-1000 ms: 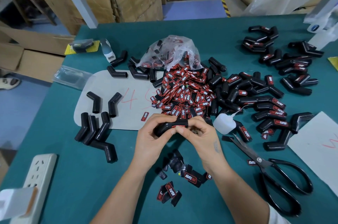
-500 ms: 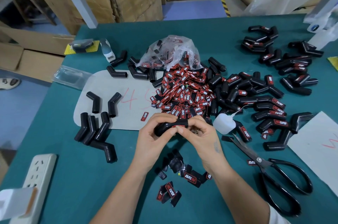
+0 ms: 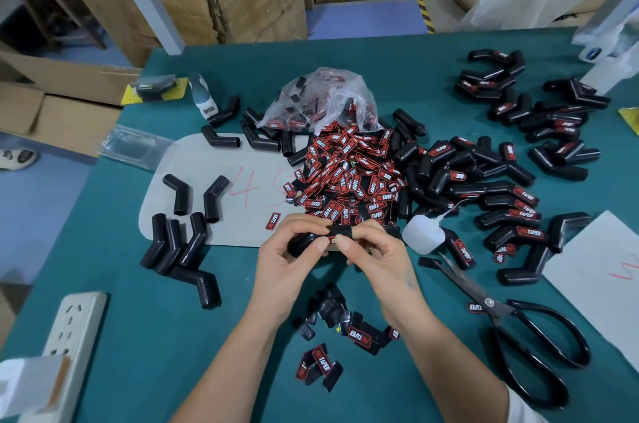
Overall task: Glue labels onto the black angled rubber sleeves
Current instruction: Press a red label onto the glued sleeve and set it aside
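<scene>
1. While your left hand (image 3: 290, 260) grips the black sleeve (image 3: 304, 242) above the green surface (image 3: 145, 336), your right hand (image 3: 377, 256) pinches its other end.
2. Label pile (image 3: 345, 177) lies just beyond; glue bottle (image 3: 420, 232) sits right of your hands.

Bare forearms, white sleeve edge (image 3: 518, 403) at right arm, faint mark on right hand (image 3: 380, 258)

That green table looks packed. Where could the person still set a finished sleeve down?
Bare green shows at the far side, behind the plastic bag, and in the near left patch between the power strip and the left hand's forearm. Crowded: the label pile, the labelled sleeves right of it, and around the scissors.
</scene>
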A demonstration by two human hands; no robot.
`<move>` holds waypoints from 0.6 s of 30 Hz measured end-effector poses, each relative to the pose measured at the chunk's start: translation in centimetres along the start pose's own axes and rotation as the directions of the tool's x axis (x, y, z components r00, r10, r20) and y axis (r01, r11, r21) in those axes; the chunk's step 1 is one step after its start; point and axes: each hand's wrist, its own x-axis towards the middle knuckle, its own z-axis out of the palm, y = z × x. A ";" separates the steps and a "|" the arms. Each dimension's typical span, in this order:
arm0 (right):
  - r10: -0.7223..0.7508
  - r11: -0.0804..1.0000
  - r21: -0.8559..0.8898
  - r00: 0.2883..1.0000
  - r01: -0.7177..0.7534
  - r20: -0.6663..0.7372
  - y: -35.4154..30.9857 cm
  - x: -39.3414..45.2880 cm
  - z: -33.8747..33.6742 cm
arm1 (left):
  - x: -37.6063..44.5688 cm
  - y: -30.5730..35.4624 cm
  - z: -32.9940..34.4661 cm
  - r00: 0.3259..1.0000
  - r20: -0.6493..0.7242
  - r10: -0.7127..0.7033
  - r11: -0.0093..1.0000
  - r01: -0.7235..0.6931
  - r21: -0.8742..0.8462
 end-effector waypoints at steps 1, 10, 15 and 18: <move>0.001 1.000 0.002 1.000 -0.001 -0.004 0.0 0.0 0.0 | 0.0 -0.1 0.0 1.000 0.002 0.003 1.000 -0.003 0.004; 0.035 0.999 0.000 0.998 -0.035 -0.047 0.0 -0.2 0.0 | 0.1 -0.6 -0.1 0.989 0.030 0.143 0.972 -0.146 0.183; 0.035 0.997 -0.062 0.989 -0.045 -0.145 0.3 -0.1 0.3 | -0.1 -0.7 0.1 0.999 -0.019 0.037 0.990 -0.034 0.135; -0.058 0.994 -0.102 0.988 0.043 -0.142 0.6 -0.2 0.2 | -0.1 -0.8 0.2 1.000 -0.026 -0.017 0.997 0.019 0.081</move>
